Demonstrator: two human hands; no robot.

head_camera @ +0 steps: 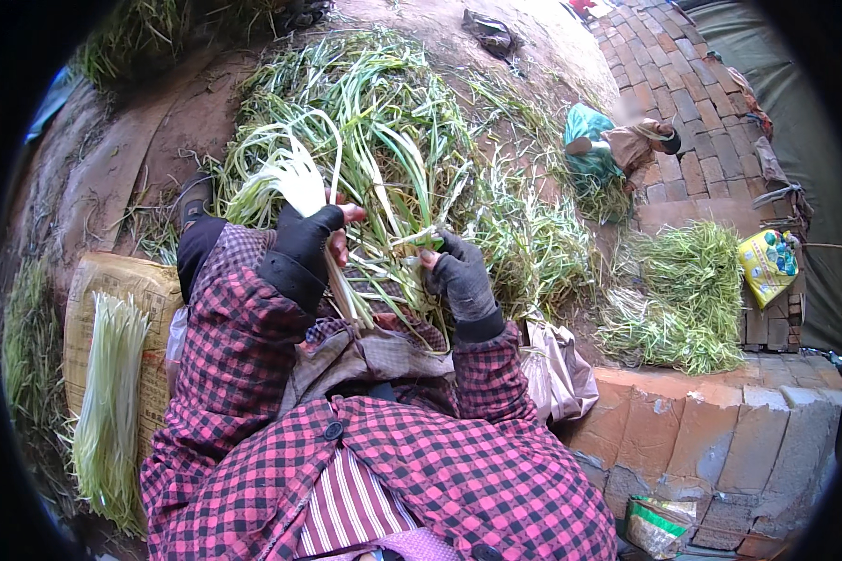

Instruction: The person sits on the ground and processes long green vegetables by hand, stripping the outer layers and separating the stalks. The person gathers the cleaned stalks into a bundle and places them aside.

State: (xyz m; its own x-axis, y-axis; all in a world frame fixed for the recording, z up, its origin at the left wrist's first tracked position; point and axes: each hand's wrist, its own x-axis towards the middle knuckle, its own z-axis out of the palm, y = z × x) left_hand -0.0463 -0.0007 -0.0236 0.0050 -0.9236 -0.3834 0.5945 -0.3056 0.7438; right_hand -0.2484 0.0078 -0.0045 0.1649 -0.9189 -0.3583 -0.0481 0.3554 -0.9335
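Note:
My left hand [309,242], in a black fingerless glove, grips a bundle of pale stalks [296,179] that look like blanched garlic chives. The white part fans out above the fist, and thinner ends come out below it. To its right, my right hand [459,273] wears a grey fingerless glove. Thumb and fingers pinch a few yellow-green leaves [415,242] over my lap. Beyond both hands spreads a large heap of loose green leaves [365,105]. A grey cloth [372,365] covers my lap beneath the stalks.
At left, a sheaf of pale stalks [109,407] lies on a yellow printed sack [81,315]. At right are another leaf pile [695,287], a yellow bag [768,263] and a brick ledge [695,428]. A person [631,147] sits beside a green mesh bag [589,161] farther off.

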